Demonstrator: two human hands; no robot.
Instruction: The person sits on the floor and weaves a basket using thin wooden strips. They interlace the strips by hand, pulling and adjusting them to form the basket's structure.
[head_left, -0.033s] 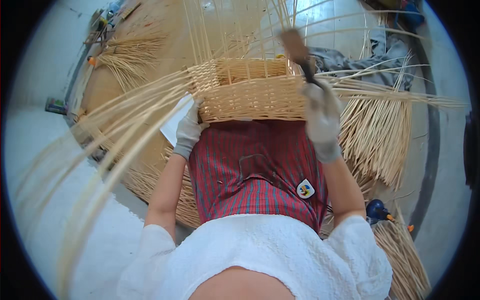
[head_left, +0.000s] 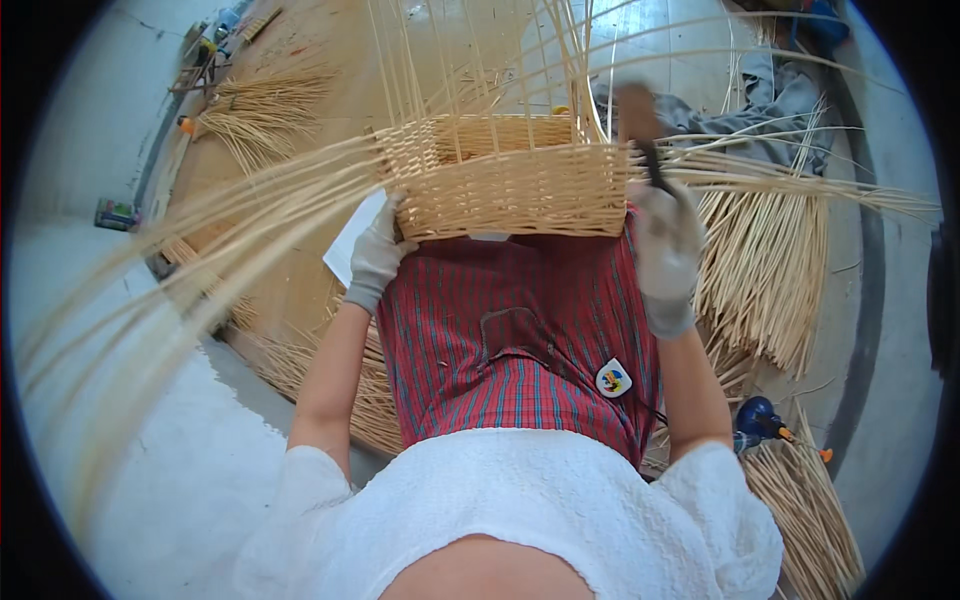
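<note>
On my feed, loose rods (head_left: 765,270) lie heaped at the right, with grey cloth (head_left: 770,115) beyond them and a blue bottle (head_left: 758,418) nearer. Long stakes (head_left: 240,220) fan from the basket (head_left: 510,195) to both sides, crowding the space around my hands. The basket sits at the checked apron's (head_left: 500,340) far edge, long axis left to right, uprights pointing away. My left hand's (head_left: 376,260) fingers clasp its near left corner; my right hand's (head_left: 668,245) wrap a blurred, dark-handled tool (head_left: 640,115).
</note>
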